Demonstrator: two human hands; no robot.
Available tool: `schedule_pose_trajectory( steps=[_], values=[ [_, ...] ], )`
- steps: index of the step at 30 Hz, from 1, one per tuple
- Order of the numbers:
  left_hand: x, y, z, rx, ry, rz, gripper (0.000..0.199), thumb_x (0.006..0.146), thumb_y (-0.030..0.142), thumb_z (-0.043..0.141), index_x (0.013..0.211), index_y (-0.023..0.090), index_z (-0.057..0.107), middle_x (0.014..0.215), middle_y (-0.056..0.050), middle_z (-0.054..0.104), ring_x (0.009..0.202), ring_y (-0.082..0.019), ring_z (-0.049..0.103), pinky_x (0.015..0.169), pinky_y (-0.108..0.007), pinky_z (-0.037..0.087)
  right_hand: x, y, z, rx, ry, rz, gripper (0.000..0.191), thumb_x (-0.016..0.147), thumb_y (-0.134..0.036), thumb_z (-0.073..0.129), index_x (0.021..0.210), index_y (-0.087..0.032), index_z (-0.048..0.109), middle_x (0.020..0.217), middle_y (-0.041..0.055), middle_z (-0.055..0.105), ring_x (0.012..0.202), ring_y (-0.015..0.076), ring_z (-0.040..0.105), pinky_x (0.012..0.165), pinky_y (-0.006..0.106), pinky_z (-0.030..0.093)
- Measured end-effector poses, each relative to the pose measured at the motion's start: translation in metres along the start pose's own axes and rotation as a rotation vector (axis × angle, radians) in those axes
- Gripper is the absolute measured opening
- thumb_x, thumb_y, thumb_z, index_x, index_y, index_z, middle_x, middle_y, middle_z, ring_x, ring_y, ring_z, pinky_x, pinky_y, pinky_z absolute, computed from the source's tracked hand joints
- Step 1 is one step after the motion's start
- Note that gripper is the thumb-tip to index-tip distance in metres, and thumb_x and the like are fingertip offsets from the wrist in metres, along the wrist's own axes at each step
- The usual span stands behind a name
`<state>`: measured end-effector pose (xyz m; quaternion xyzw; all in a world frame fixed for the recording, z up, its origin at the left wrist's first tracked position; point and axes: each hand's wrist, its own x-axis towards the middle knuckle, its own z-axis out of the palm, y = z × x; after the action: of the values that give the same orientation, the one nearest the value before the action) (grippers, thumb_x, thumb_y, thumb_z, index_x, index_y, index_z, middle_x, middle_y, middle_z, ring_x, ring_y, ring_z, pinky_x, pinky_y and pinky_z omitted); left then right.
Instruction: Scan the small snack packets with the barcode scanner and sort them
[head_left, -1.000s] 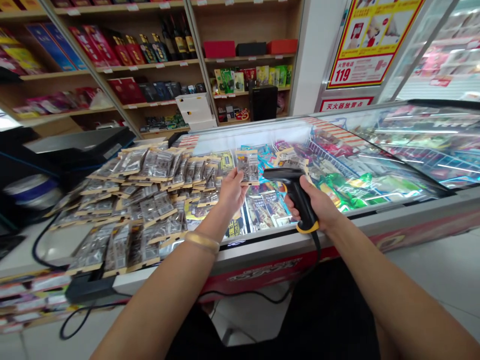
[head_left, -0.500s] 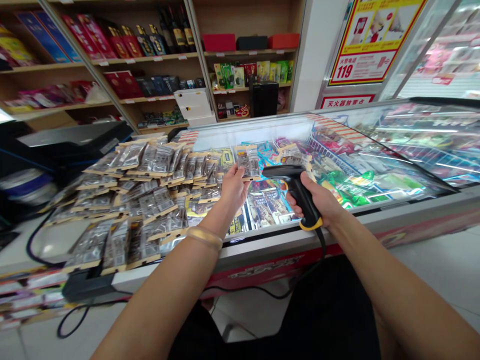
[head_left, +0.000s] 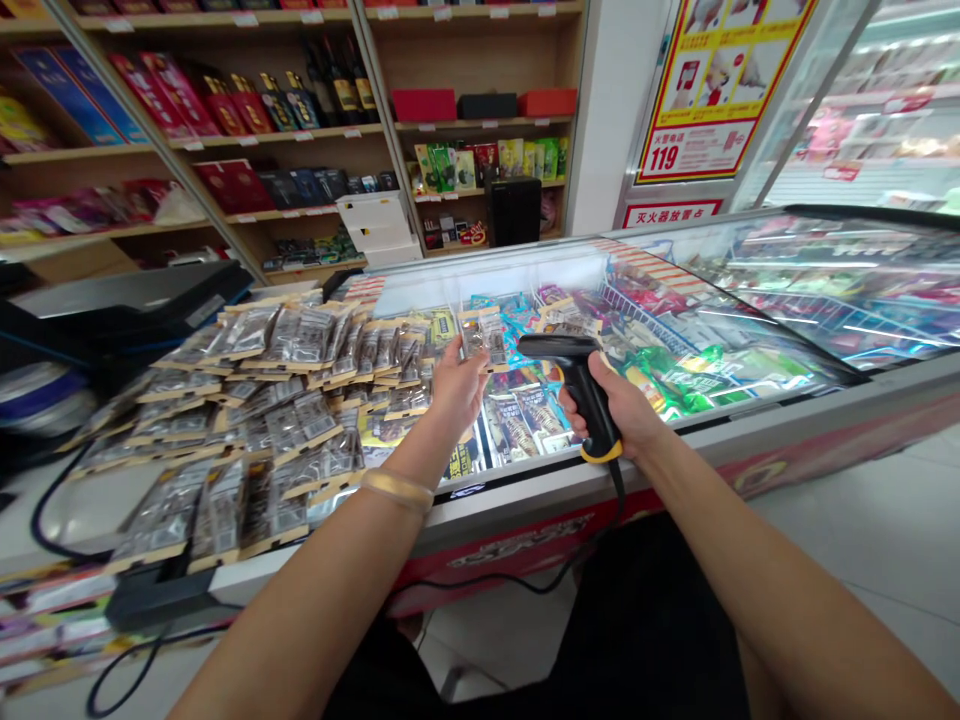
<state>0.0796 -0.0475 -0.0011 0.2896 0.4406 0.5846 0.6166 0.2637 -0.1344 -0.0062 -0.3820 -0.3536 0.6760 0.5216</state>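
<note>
My left hand [head_left: 457, 392], with a gold-coloured bangle on the wrist, pinches the lower left edge of a small clear-fronted packet [head_left: 486, 330] with a tan border. The packet is held up over the freezer's glass top. In my right hand [head_left: 628, 408] is a black and yellow barcode scanner [head_left: 586, 385], its fingers wrapped around the handle. The scanner's head points left at the packet, a small gap apart. A large heap of similar packets [head_left: 300, 335] lies to the left of my left hand. Behind the scanner's head, another tan-edged packet [head_left: 570, 313] lies on the glass.
The chest freezer [head_left: 525, 522] shows bagged frozen goods through its glass. The scanner's black cable [head_left: 517, 588] hangs along its front. Dark equipment [head_left: 142, 290] stands at the left. Shelves [head_left: 480, 122] with boxes and bottles line the back, beside a fire-safety poster [head_left: 697, 130].
The view has tilted up and turned slightly right. The packet and scanner stay facing each other, with a slightly wider gap. My left fingers have shifted a little on the packet.
</note>
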Motion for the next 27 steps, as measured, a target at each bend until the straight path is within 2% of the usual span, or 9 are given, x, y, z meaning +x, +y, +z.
schedule_pose_trajectory(
  steps=[3, 7, 9, 11, 13, 15, 19, 24, 27],
  values=[
    [-0.003, -0.006, 0.017, 0.163, -0.067, 0.031, 0.083, 0.078, 0.000, 0.068, 0.153, 0.028, 0.046, 0.107, -0.005, 0.076, 0.088, -0.010, 0.070, 0.091, -0.027, 0.054, -0.001, -0.008, -0.012, 0.002, 0.038, -0.104, 0.061, 0.079, -0.074, 0.067, 0.100, -0.017, 0.065, 0.062, -0.0010, 0.058, 0.045, 0.0105, 0.050, 0.040, 0.022, 0.041],
    [0.004, -0.023, 0.050, 0.388, -0.216, 0.243, 0.072, 0.084, 0.011, 0.066, 0.152, 0.024, 0.049, 0.138, -0.012, 0.067, 0.121, -0.019, 0.066, 0.107, -0.036, 0.050, -0.002, -0.029, -0.033, -0.001, 0.166, -0.209, 0.062, 0.080, -0.076, 0.066, 0.103, -0.018, 0.065, 0.062, -0.0005, 0.059, 0.045, 0.0117, 0.050, 0.039, 0.023, 0.042],
    [0.005, -0.031, 0.066, 0.638, -0.253, 0.372, 0.070, 0.084, 0.018, 0.069, 0.151, 0.020, 0.050, 0.149, -0.014, 0.059, 0.137, -0.025, 0.056, 0.117, -0.039, 0.043, -0.002, -0.037, -0.042, 0.010, 0.200, -0.228, 0.064, 0.081, -0.078, 0.062, 0.105, -0.019, 0.065, 0.062, -0.0002, 0.059, 0.044, 0.0129, 0.051, 0.038, 0.024, 0.041],
    [0.002, -0.039, 0.078, 0.990, -0.270, 0.447, 0.081, 0.080, 0.028, 0.078, 0.154, 0.017, 0.046, 0.161, -0.019, 0.045, 0.152, -0.033, 0.039, 0.125, -0.046, 0.031, -0.002, -0.040, -0.051, 0.021, 0.217, -0.230, 0.065, 0.082, -0.079, 0.060, 0.105, -0.019, 0.065, 0.060, -0.0007, 0.057, 0.044, 0.0133, 0.050, 0.037, 0.024, 0.041],
    [-0.004, -0.045, 0.087, 1.308, -0.282, 0.489, 0.092, 0.079, 0.038, 0.081, 0.158, 0.016, 0.038, 0.169, -0.022, 0.028, 0.158, -0.038, 0.023, 0.128, -0.052, 0.023, -0.002, -0.038, -0.058, 0.029, 0.236, -0.231, 0.064, 0.083, -0.079, 0.059, 0.103, -0.018, 0.065, 0.058, -0.0014, 0.055, 0.043, 0.0126, 0.049, 0.036, 0.024, 0.040],
    [-0.008, -0.051, 0.093, 1.480, -0.300, 0.517, 0.091, 0.087, 0.045, 0.072, 0.162, 0.016, 0.029, 0.171, -0.024, 0.021, 0.159, -0.039, 0.021, 0.127, -0.053, 0.024, -0.001, -0.035, -0.062, 0.035, 0.250, -0.240, 0.063, 0.083, -0.079, 0.058, 0.102, -0.018, 0.065, 0.058, -0.0015, 0.055, 0.042, 0.0122, 0.048, 0.036, 0.023, 0.040],
    [-0.002, -0.061, 0.102, 1.529, -0.300, 0.540, 0.087, 0.094, 0.048, 0.061, 0.164, 0.016, 0.021, 0.170, -0.026, 0.019, 0.156, -0.037, 0.029, 0.125, -0.051, 0.029, 0.000, -0.030, -0.064, 0.056, 0.255, -0.254, 0.062, 0.083, -0.077, 0.061, 0.101, -0.018, 0.065, 0.060, -0.0014, 0.056, 0.043, 0.0115, 0.048, 0.036, 0.023, 0.040],
    [0.007, -0.065, 0.099, 1.352, -0.257, 0.613, 0.096, 0.082, 0.047, 0.077, 0.160, 0.018, 0.028, 0.168, -0.030, 0.020, 0.158, -0.042, 0.022, 0.124, -0.059, 0.025, -0.001, -0.031, -0.062, 0.071, 0.247, -0.243, 0.060, 0.081, -0.076, 0.064, 0.100, -0.019, 0.064, 0.061, -0.0018, 0.055, 0.044, 0.0114, 0.047, 0.038, 0.023, 0.040],
    [0.006, -0.061, 0.090, 1.199, -0.248, 0.632, 0.097, 0.075, 0.042, 0.085, 0.156, 0.022, 0.035, 0.168, -0.027, 0.021, 0.159, -0.043, 0.017, 0.125, -0.062, 0.019, -0.003, -0.032, -0.063, 0.054, 0.223, -0.240, 0.058, 0.082, -0.076, 0.062, 0.097, -0.020, 0.063, 0.062, -0.0007, 0.055, 0.045, 0.0128, 0.047, 0.039, 0.025, 0.040]
  ],
)
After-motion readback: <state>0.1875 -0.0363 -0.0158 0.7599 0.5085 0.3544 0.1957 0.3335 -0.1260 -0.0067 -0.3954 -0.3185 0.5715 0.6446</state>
